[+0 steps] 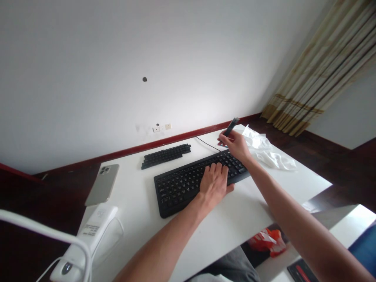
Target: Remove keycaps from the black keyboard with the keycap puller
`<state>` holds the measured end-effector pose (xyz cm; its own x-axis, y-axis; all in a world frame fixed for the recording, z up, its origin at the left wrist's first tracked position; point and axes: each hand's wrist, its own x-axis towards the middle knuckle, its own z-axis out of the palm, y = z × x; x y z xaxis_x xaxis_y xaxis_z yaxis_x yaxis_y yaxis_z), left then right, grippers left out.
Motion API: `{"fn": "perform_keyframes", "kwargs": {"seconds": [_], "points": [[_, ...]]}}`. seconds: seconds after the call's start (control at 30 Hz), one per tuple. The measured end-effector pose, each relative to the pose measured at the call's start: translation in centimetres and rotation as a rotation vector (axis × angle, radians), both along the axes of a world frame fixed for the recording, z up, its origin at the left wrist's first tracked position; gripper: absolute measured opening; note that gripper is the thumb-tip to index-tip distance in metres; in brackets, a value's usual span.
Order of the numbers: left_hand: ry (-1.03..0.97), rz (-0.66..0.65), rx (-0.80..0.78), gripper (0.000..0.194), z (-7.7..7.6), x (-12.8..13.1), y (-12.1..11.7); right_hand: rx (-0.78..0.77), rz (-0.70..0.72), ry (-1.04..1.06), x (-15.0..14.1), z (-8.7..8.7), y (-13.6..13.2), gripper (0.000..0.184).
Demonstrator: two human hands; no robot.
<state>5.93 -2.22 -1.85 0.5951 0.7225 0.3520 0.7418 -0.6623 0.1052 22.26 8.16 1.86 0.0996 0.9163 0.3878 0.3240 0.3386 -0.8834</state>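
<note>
Black rectangular keyboard is lying flat on the white table, running at a slant, w/ the left hand right on top of it. The fingers on that one are bent and resting on the keys a bit right of center, thumb sticking out over the near edge; can't tell if there's anything small under the fingertips tbh. Right hand is up by the far right end of the board, thumb + fingers closed around a slim dark stick-like tool, which is tilted w/ its top end pointing up and away. Keyboard's below and just to the left of those fingers. Thin black cable runs off the far side. Behind the board there's a black block of keycap-like pieces, apart from it, stepped at the edges. Off to the left: silver-gray phone face down, camera end away from the person, + a long white plastic unit w/ white cords near it. Crumpled white sheets are on the right side, next to the right forearm. Red-orange bag shows below the table's near edge, fwiw.
</note>
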Motion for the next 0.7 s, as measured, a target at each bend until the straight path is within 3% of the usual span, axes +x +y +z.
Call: {"fn": "perform_keyframes", "kwargs": {"seconds": [0.23, 0.47, 0.7], "points": [[-0.04, -0.003, -0.032, 0.042, 0.0, 0.0, 0.1, -0.024, -0.248, 0.035, 2.0, -2.7, -5.5, 0.04], [0.006, -0.005, -0.085, 0.019, 0.1, 0.3, 1.3, -0.024, -0.285, 0.062, 2.3, -4.4, -4.8, 0.04], [0.216, -0.103, -0.029, 0.025, 0.9, 0.8, 2.0, -0.027, -0.302, 0.091, 2.6, -5.0, -4.6, 0.04]]}}
